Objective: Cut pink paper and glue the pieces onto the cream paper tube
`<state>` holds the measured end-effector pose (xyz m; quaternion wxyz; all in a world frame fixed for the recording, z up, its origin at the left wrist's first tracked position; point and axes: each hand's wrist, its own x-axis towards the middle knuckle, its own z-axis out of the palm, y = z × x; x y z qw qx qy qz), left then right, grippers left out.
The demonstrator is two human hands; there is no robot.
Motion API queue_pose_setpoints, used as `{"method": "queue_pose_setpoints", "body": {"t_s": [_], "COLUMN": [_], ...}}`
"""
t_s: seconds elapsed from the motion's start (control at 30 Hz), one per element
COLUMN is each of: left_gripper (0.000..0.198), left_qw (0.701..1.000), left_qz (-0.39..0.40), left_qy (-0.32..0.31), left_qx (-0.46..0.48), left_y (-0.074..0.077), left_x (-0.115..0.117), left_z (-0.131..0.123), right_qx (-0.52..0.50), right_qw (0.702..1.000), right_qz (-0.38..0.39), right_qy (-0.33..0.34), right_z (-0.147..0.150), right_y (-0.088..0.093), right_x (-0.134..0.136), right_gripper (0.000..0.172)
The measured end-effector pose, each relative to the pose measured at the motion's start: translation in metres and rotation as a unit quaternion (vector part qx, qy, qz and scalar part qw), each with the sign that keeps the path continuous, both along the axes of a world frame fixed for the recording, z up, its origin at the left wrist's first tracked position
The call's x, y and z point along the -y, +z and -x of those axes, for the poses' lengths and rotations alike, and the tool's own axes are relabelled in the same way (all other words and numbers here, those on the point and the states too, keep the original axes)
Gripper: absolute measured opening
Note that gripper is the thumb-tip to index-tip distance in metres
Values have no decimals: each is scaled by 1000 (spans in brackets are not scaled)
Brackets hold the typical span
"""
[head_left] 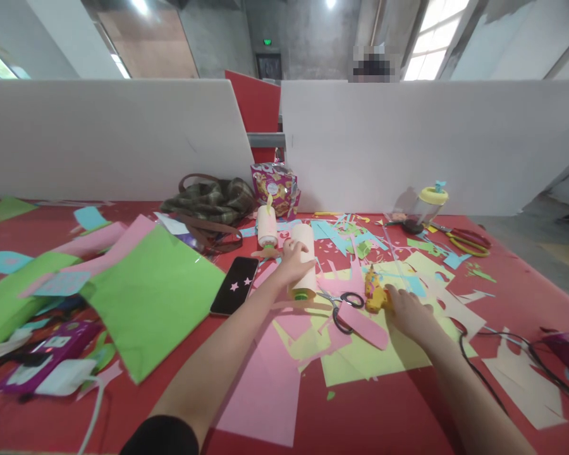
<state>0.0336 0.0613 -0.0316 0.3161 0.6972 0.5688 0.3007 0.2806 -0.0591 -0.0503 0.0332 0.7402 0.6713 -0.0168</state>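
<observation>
My left hand [294,258] is wrapped round a cream paper-covered tube [304,237] lying on the table, its green-ringed end facing me. To the right, my right hand [410,311] has its fingers closed at the handle of a yellow hot glue gun [372,292] resting on yellow paper. Between the hands lie black-handled scissors [344,308], partly covered by a rounded pink paper piece [363,325]. Behind my left hand stands a smaller cream tube [266,226] with a yellow tip. A phone [236,284] with two pink paper stars on it is left of my forearm.
A green sheet [154,297] and a purple power strip [52,354] are on the left. At the back are a plaid bag [218,199], a purple snack bag [277,189] and a clear bottle [427,207]. Paper scraps cover the red table [180,404]; a cord [478,373] runs right.
</observation>
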Motion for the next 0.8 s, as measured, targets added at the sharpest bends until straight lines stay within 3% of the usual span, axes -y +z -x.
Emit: {"method": "queue_pose_setpoints", "body": {"t_s": [0.2,0.27,0.33,0.37,0.43,0.6,0.8], "left_gripper": [30,31,32,32,31,19,11], "left_qw": [999,999,998,998,997,995,991], "left_qz": [16,21,24,25,28,27,23], "left_qy": [29,30,28,27,29,28,31], "left_qx": [24,34,44,49,60,94,131], "left_y": [-10,-13,-14,-15,-16,-14,-15], "left_x": [3,6,11,13,16,20,19], "left_z": [3,4,3,3,2,2,3], "right_qx": [-54,-156,-357,-465,-542,-631,-679], "right_qw": [998,985,928,879,836,769,721], "right_qz": [-32,-74,-90,-68,-24,48,92], "right_qy": [3,-24,-57,-78,-83,-91,-97], "right_z": [-10,-8,-2,2,12,32,39], "right_y": [13,24,33,36,38,29,19], "right_x": [-14,-19,-24,-27,-34,-57,-83], "right_gripper": [42,41,33,25,11,17,28]}}
